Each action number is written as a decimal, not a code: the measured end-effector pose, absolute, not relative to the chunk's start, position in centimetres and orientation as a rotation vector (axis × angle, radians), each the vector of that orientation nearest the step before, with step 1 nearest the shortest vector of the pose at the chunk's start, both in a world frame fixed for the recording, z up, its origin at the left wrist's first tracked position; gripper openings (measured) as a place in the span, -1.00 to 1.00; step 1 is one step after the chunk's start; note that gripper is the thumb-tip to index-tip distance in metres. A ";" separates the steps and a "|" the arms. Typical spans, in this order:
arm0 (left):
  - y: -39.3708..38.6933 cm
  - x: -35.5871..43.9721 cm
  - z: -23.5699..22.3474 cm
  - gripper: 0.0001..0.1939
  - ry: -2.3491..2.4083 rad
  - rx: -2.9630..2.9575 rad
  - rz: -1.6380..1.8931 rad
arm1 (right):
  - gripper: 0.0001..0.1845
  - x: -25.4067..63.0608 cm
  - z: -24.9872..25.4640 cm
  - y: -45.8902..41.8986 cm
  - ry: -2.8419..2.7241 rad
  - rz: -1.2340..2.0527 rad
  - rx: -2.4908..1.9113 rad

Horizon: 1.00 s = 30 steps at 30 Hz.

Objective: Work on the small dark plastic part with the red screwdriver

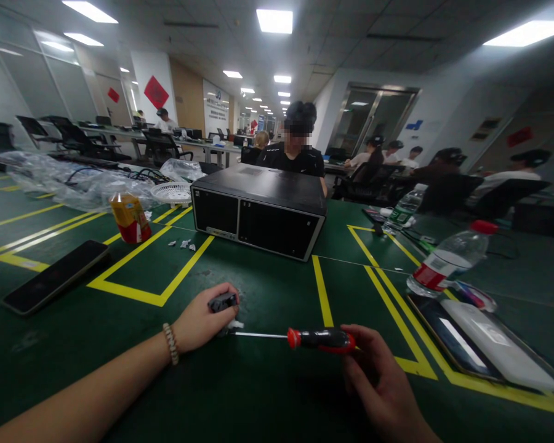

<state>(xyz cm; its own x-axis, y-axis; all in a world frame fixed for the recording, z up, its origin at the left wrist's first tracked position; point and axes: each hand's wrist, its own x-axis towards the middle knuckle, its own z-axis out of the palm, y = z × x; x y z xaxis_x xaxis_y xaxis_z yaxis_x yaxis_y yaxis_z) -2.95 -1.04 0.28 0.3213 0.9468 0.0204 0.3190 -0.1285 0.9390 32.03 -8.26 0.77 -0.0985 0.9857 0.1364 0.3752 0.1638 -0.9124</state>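
My left hand [202,321], with a beaded bracelet at the wrist, is closed around a small dark grey part [223,301] just above the green table. A white scrap shows beneath its fingers. From the right, a screwdriver [321,339] with a black and red handle lies level, its metal shaft running to the left hand. The tip is hidden at the part's lower side. My right hand [381,375] grips the handle's rear end with its fingertips, the thumb lower down. Beyond both hands stands a black computer case [258,209] lying on its side.
Left are a dark phone [58,275], an orange drink bottle [130,216], a white plastic basket [172,192] and clear plastic bags [64,175]. Right are a red-capped water bottle [453,261] and phones [457,338]. A person [295,154] sits behind the case. Yellow tape marks the table.
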 end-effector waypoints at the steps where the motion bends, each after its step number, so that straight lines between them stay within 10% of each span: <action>1: -1.0 -3.0 0.3 -0.82 1.162 1.648 0.839 | -0.58 32.0 0.8 -8.2 -1.608 0.939 -1.351; 30: -1.2 -2.9 0.5 -0.82 1.159 1.634 0.825 | -0.53 32.2 1.2 -8.1 -1.664 0.968 -1.465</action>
<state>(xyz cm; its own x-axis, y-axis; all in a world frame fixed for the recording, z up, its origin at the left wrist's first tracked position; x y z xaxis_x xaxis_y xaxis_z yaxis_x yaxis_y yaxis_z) -2.90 -1.16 0.46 0.3270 0.9450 0.0057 0.3145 -0.1145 0.9423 32.22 -8.15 1.15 -0.1081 0.9937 0.0307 0.4649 0.0778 -0.8819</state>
